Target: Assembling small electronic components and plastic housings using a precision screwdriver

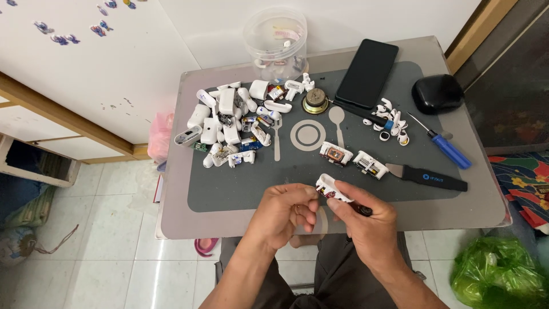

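Observation:
Over the near edge of a small grey table (189, 223), both my hands work on a small white earbud-case part (330, 187) with exposed electronics. My left hand (284, 214) pinches its left end with curled fingers. My right hand (366, 226) grips its right side together with a thin dark-handled tool (361, 209). Two opened white case parts (335, 153) (370, 164) lie just beyond my hands on the dark mat (229, 189).
A pile of white earbud parts (231, 126) fills the mat's left. A clear plastic jar (275, 43) stands at the back, with a black phone (367, 72), a round speaker (315, 102), a black case (437, 93), a blue screwdriver (449, 149) and a black pry tool (432, 177) to the right.

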